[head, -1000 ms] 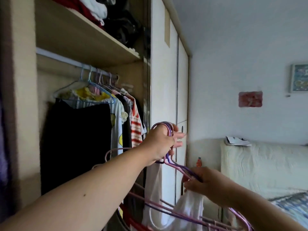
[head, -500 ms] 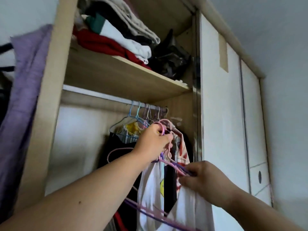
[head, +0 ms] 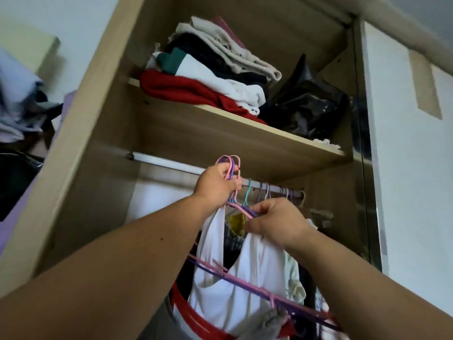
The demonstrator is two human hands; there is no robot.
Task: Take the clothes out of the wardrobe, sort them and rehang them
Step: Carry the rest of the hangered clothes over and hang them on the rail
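Head view: left hand clamps bunched pink and purple hanger hooks against the wardrobe rail, just under the shelf; right hand pinches the hangers carrying a white top; bare rail lies left of the hooks.

black plastic bag, beige patch

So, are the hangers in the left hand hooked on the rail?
Not hooked. The left hand grips the hanger hooks raised above the rail, their curves clear of it.
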